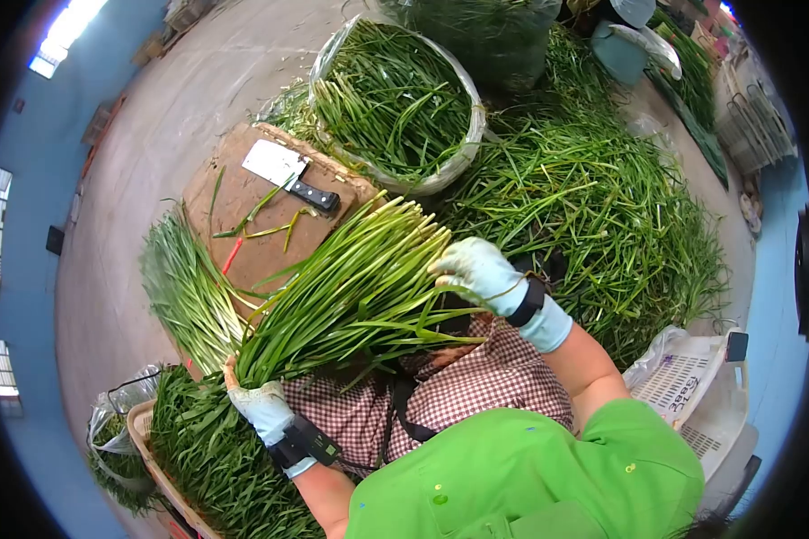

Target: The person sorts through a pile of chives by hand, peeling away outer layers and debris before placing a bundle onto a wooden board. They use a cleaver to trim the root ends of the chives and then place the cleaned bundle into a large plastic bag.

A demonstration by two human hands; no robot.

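Note:
A large bunch of garlic chives [351, 278] lies slantwise over my lap and the edge of a wooden board [243, 198], pale stem ends toward the upper right. My left hand [265, 411], gloved in light blue, is closed around its leafy lower end. My right hand [482, 272], also gloved, is beside the stem ends with curled fingers pinching a few chive blades at the bunch's edge. On the board rests a cleaver [289, 173] with a black handle, among loose leaf scraps. A second chive bundle [189, 283] lies left of the held bunch.
A plastic-lined tub [476, 108] of chives stands beyond the board. To the right spreads a big loose chive heap [593, 225]. A crate [142, 422] of chives is at lower left, with a clear bag [121, 440] beside it. White plastic baskets [692, 386] stand at right.

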